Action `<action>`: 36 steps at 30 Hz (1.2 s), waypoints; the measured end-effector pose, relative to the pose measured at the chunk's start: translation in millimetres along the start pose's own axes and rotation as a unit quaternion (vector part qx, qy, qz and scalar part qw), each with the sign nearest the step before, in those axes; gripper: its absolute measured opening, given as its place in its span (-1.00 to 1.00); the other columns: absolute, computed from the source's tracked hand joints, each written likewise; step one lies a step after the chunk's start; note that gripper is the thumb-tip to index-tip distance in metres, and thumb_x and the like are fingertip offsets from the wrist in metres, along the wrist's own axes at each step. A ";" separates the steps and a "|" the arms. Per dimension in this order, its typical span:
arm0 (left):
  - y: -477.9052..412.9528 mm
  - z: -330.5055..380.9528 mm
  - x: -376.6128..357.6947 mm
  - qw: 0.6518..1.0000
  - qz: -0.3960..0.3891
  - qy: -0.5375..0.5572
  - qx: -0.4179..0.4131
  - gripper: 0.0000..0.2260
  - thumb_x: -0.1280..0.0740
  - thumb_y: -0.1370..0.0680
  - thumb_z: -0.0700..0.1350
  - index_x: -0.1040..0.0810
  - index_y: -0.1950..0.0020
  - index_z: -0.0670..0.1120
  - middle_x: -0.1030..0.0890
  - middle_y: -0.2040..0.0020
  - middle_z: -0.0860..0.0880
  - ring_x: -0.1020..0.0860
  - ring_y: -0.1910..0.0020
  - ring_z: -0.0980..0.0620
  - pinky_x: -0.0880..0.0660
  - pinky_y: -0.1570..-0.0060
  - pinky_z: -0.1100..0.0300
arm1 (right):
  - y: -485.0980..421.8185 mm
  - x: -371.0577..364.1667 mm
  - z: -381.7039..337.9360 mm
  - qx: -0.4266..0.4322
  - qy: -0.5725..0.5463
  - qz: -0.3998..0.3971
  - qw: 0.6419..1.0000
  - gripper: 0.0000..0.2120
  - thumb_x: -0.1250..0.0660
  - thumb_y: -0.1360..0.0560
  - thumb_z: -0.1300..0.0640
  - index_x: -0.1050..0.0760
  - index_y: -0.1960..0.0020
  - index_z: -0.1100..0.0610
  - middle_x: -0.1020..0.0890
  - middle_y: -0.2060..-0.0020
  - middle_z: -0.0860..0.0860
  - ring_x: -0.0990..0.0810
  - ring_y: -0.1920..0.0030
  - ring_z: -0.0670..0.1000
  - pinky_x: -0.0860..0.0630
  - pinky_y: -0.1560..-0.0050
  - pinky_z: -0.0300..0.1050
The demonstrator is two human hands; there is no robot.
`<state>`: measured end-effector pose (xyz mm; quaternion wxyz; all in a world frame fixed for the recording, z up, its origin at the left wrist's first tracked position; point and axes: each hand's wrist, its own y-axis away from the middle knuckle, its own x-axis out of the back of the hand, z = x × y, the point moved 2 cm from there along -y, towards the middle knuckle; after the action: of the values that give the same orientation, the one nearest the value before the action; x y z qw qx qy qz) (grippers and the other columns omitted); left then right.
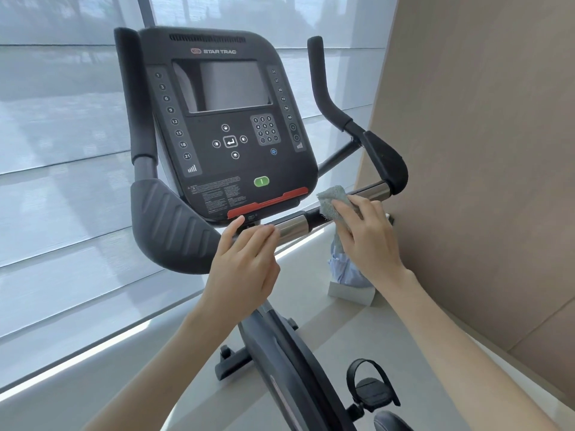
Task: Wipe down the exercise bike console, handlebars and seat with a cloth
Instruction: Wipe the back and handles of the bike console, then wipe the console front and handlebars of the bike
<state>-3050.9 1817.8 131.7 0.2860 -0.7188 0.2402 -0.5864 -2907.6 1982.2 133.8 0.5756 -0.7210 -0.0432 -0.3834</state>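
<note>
The black console (227, 126) of the exercise bike fills the upper middle, its screen dark. Black handlebars (169, 219) curve around it, with a chrome-banded crossbar (292, 227) below the console. My right hand (364, 234) holds a grey-green cloth (331, 199) wrapped over the right part of the crossbar. My left hand (245, 259) rests on the crossbar just under the console, its fingers curled over the bar. A dark rounded shape, possibly the seat (392, 421), shows only as an edge at the bottom.
A window with pale blinds (62, 181) lies behind and to the left. A beige wall (482, 150) stands close on the right. On the floor by the wall sits a white box holding a bluish bag (351, 275). The right pedal (371, 387) is below.
</note>
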 end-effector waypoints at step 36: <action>153.5 274.3 125.5 0.859 -0.045 0.369 -0.351 -0.64 -0.13 -0.52 -0.09 -0.55 -0.18 -0.23 -0.60 -0.13 -0.14 -0.57 -0.06 -0.14 -0.40 -0.24 -0.08 | 359.0 357.6 -212.1 -0.427 0.379 0.083 0.817 -0.75 -0.46 -0.38 0.28 -0.60 -0.05 0.17 -0.61 0.05 0.04 -0.52 0.12 0.12 -0.49 0.20 -0.14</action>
<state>-2758.8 1657.3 73.1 -0.1215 -0.5125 0.4858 -0.6976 -2582.3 1543.9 72.5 0.2103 -0.6929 0.4065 -0.5572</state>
